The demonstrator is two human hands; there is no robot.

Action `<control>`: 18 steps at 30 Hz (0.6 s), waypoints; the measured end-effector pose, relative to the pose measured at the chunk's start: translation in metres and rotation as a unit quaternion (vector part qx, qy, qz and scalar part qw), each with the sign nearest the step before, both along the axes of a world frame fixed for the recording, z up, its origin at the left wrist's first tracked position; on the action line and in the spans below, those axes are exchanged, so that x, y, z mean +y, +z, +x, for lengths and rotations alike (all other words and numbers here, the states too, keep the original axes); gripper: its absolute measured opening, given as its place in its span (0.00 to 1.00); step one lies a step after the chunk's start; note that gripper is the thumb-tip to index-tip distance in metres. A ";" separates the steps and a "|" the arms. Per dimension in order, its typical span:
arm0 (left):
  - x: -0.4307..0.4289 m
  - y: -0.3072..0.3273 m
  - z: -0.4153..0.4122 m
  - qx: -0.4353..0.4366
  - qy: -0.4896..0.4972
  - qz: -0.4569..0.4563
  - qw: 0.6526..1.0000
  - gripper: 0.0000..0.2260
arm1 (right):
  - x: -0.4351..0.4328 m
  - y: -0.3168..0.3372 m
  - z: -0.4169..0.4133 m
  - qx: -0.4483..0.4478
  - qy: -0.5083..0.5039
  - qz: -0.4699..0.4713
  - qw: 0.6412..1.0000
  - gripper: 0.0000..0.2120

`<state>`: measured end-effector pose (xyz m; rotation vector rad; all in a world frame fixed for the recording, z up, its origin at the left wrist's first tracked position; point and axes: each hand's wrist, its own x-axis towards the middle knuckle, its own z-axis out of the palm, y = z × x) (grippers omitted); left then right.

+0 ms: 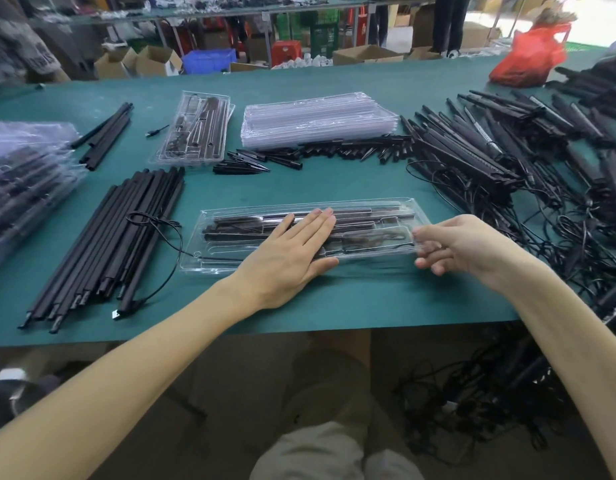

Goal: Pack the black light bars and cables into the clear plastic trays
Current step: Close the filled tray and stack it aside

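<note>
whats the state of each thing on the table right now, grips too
front tray, loaded, flat on the table
left grip, open, pressing flat on the front tray
right grip, holds the front tray's right end
tray stack, empty, nested
rear tray, packed, lying flat
loose bars, unpacked, piled on the left
cabled bars, unpacked, tangled on the right

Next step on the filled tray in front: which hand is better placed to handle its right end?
Right. The right hand already pinches the clear tray at its right end, while the left hand lies flat across the middle, probably holding it down.
</note>
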<state>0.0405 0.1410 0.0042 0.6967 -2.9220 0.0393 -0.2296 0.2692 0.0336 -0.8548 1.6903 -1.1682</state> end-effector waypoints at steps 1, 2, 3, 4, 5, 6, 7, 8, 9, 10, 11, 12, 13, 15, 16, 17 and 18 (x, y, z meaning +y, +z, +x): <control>0.000 0.000 0.000 -0.002 -0.001 -0.002 1.000 0.33 | 0.001 0.000 0.000 0.005 0.004 0.005 1.000 0.11; 0.000 -0.001 0.000 -0.005 -0.001 -0.002 1.000 0.33 | 0.001 -0.001 0.000 0.009 0.007 0.007 1.000 0.11; -0.001 -0.001 0.000 -0.007 0.000 -0.002 1.000 0.33 | 0.002 -0.002 0.001 0.011 0.010 0.007 1.000 0.12; -0.001 -0.001 0.000 -0.008 0.000 -0.002 1.000 0.33 | 0.002 -0.003 0.001 0.012 0.012 0.007 1.000 0.12; -0.001 -0.001 0.000 -0.008 -0.001 -0.003 1.000 0.33 | 0.002 -0.004 0.001 0.015 0.012 0.006 1.000 0.12; -0.001 -0.001 -0.001 -0.007 -0.001 -0.005 1.000 0.33 | 0.002 -0.005 0.001 0.019 0.007 0.006 1.000 0.12; -0.001 -0.001 -0.001 -0.007 -0.001 -0.005 1.000 0.33 | 0.002 -0.007 0.001 0.020 0.000 0.004 1.000 0.12; -0.001 -0.001 -0.001 -0.007 -0.001 -0.004 1.000 0.33 | 0.001 -0.008 0.001 0.017 -0.008 0.002 1.000 0.12; -0.002 -0.001 -0.002 -0.008 -0.001 -0.003 1.000 0.33 | 0.000 -0.010 0.001 0.014 -0.015 -0.001 1.000 0.11; -0.003 -0.001 -0.002 -0.010 -0.001 -0.004 1.000 0.34 | -0.001 -0.010 0.002 0.012 -0.021 -0.002 1.000 0.11; -0.004 -0.001 -0.002 -0.012 -0.001 -0.003 1.000 0.34 | -0.003 -0.010 0.002 0.012 -0.026 -0.001 1.000 0.10; -0.005 -0.001 -0.002 -0.014 -0.001 -0.002 1.000 0.34 | -0.004 -0.009 0.003 0.012 -0.029 0.002 0.999 0.09; -0.006 -0.002 -0.003 -0.014 -0.002 -0.002 1.000 0.34 | -0.005 -0.008 0.004 0.011 -0.034 0.003 0.999 0.09; -0.009 -0.002 -0.003 -0.011 -0.002 -0.002 1.000 0.34 | -0.008 -0.007 0.004 0.008 -0.042 0.000 0.999 0.08; -0.011 -0.002 -0.004 -0.011 -0.002 -0.004 1.000 0.34 | -0.009 -0.006 0.005 0.007 -0.046 -0.003 0.999 0.07; -0.015 -0.001 -0.004 -0.012 -0.002 -0.006 1.000 0.35 | -0.011 -0.006 0.007 0.008 -0.049 -0.007 0.999 0.07; -0.019 0.001 -0.004 -0.015 -0.002 -0.009 1.000 0.35 | -0.013 -0.006 0.008 0.009 -0.052 -0.011 0.999 0.07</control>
